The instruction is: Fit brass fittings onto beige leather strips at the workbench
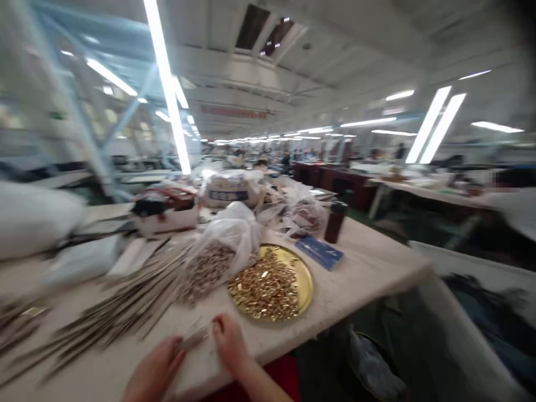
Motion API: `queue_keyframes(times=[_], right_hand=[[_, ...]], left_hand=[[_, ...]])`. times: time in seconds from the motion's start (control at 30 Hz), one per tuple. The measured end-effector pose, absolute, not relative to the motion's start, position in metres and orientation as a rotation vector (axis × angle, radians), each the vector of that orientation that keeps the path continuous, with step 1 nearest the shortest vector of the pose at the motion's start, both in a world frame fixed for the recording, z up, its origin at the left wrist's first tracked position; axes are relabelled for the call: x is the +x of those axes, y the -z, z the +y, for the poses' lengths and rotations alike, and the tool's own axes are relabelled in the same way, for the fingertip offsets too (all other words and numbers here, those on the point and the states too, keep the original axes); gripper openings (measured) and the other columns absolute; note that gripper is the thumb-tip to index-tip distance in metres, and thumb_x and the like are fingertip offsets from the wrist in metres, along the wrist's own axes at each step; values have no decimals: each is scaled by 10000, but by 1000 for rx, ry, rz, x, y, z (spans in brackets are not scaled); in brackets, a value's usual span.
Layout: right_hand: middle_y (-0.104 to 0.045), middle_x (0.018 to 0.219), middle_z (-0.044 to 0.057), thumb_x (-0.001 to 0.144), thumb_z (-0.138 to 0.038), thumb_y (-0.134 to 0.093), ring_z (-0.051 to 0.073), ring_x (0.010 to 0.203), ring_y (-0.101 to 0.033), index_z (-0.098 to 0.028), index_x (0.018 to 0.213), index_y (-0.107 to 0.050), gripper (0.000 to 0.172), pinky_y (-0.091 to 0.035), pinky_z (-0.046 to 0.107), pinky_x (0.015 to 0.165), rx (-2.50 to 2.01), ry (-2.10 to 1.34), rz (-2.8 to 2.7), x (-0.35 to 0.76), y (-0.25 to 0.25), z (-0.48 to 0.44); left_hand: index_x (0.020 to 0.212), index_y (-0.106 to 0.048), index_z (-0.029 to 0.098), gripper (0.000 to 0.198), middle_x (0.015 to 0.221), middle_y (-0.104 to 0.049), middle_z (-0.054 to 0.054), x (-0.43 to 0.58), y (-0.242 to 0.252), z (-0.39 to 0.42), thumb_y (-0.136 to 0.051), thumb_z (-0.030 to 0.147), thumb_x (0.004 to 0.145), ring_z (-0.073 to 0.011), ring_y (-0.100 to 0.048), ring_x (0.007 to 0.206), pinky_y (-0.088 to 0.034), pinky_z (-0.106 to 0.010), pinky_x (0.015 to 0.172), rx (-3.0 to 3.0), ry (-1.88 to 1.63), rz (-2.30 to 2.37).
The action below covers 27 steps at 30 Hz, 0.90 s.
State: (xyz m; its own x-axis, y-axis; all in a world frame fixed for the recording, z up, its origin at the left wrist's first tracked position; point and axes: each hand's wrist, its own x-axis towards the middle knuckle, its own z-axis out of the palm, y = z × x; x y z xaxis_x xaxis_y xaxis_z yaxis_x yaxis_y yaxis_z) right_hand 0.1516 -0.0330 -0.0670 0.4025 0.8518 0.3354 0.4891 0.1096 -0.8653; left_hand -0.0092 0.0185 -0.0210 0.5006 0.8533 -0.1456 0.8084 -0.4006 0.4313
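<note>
My left hand [156,365] is closed on a thin, light strip-like piece [195,338], too blurred to name. Close to the strip's other end is my right hand [231,341], its fingers curled together in a pinch; what they hold, if anything, is hidden. Just beyond the right hand lies a round gold tray [307,282] heaped with small shiny gold metal pieces [263,287]. A clear plastic bag [240,226] spills many small brownish pieces [207,269] to the tray's left. Long thin dark cords or strips [113,310] fan across the tabletop [355,268] left of my hands.
A blue flat box [320,252] and a dark bottle [335,222] stand behind the tray. Farther back are a stuffed white sack [230,190], plastic bags [299,212] and an open carton [165,215]. The table edge runs along the right, above a lined bin [374,365].
</note>
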Motion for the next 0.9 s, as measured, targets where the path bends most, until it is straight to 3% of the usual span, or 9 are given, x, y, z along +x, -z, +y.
queue_keyframes(times=[0.1,0.33,0.5,0.73,0.9], right_hand=[[-616,754,62,813,-275,-377,187,727,-566,-155,854,-555,219,-426,303,691,-1436,-560,-1304,158,73,-42],[-625,724,54,761,-463,-435,208,637,-576,-162,919,-549,358,-437,326,632,-1446,-741,-1354,171,107,-37],[-645,908,102,755,-491,-437,248,872,-586,-157,957,-564,411,-423,364,805,-1378,-718,-1405,174,107,-47],[-647,987,112,768,-469,-407,268,942,-582,-155,1005,-581,430,-425,406,858,-1436,-648,-1474,172,110,-42],[-656,1000,116,775,-458,-424,258,956,-597,-146,960,-623,414,-470,399,852,-1474,-452,-1624,165,120,-29]], left_hand=[[1015,-556,161,246,1031,-583,-98,-33,25,-10,-397,212,834,-233,-521,995,-377,-345,892,2530,-97,1501],[948,-586,168,210,993,-592,-97,-84,43,-35,-488,279,799,-223,-532,962,-398,-317,865,2271,-171,1856],[958,-595,160,241,978,-610,-93,-109,44,-48,-465,303,814,-217,-560,917,-420,-304,809,2223,-261,1897],[856,-627,183,223,851,-652,-30,-127,27,-15,-441,304,832,-159,-588,793,-420,-225,693,2334,-396,1874],[874,-603,178,275,844,-642,-37,-177,1,45,-352,292,876,-150,-583,794,-408,-227,711,2330,-613,2021]])
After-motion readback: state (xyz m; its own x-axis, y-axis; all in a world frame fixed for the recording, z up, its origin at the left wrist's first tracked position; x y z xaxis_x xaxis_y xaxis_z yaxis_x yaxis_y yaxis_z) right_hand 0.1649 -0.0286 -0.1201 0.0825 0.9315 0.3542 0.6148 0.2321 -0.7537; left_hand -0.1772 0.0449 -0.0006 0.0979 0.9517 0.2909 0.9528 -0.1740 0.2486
